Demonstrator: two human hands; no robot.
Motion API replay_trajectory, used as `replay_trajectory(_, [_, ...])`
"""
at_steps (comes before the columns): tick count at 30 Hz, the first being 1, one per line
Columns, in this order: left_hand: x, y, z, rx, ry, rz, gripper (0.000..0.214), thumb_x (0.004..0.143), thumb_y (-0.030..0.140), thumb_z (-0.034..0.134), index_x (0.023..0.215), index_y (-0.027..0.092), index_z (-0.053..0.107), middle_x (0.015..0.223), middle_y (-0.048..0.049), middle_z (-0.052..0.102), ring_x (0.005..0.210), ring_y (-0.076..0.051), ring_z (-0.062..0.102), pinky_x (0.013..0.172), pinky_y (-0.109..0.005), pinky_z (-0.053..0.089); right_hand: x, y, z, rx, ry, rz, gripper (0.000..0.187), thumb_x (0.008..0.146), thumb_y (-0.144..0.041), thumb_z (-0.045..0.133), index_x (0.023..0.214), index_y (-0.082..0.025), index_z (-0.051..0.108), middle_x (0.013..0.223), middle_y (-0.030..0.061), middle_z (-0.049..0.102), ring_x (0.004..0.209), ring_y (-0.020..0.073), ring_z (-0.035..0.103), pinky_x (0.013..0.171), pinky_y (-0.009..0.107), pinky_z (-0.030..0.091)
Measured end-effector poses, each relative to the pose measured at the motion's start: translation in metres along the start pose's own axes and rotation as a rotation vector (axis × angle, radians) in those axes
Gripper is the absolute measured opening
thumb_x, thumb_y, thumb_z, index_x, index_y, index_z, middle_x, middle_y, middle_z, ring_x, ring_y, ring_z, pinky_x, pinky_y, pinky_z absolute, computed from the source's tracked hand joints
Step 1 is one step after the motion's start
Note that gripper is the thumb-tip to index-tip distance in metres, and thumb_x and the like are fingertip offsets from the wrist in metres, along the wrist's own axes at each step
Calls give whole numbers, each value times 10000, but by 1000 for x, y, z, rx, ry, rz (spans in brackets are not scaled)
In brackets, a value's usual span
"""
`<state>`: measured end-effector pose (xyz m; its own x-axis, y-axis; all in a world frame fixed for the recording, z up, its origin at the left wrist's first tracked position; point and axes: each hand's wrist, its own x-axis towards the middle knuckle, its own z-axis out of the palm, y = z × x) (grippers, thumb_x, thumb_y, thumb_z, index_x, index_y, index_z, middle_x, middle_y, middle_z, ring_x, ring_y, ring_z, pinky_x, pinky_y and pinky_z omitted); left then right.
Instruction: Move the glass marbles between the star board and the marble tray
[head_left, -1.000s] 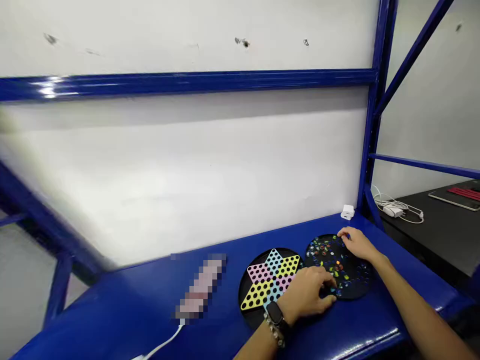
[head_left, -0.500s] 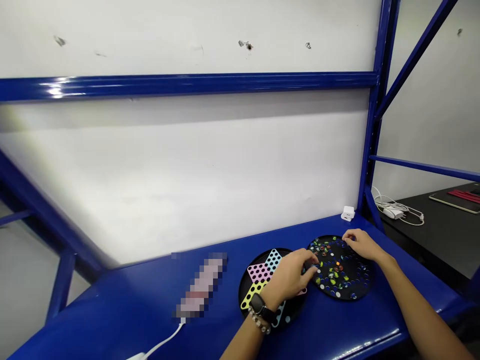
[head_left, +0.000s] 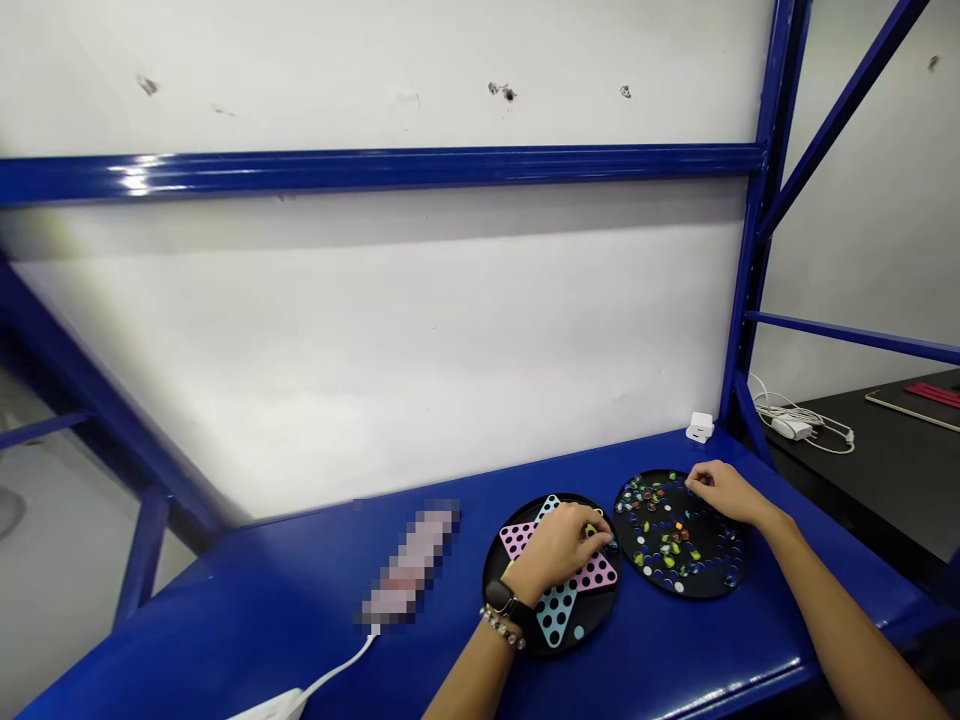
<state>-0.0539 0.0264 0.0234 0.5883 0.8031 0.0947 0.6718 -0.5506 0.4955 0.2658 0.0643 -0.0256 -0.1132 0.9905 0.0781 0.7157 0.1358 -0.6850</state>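
Black star board (head_left: 556, 615) under left hand (head_left: 556, 548), marble board (head_left: 679, 540) under right hand (head_left: 724, 492), grips curled, holds unclear.

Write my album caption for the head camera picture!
Left hand over a Chinese checkers board, right hand on a black board dotted with marbles.

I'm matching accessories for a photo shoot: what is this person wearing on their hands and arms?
The left hand has a black smartwatch at the wrist, with a pale beaded bracelet next to it. The right hand shows no jewellery, and neither arm has a sleeve.
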Motion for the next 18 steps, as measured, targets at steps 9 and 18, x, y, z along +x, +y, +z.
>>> replay_trajectory(9, [-53, -15, -25, 60, -225, -74, 1081, 507, 562, 856, 1461, 293, 424, 1571, -92, 335, 1431, -390, 293, 1185, -549, 252, -15, -12, -13, 124, -206, -31, 318, 780, -464, 633, 693, -160, 670, 656, 27, 616, 642, 156, 526, 585, 260, 392])
replay_trajectory(18, [-98, 31, -187, 215, 445, -31, 572, 832, 567, 622, 1314, 282, 504, 1338, -1, 600, 1170, -229, 594, 1011, -397, 499, -17, -17, -17, 146, -221, -51, 348, 818, -494, 590, 756, -165, 685, 703, 38, 638, 680, 172, 555, 623, 275, 426])
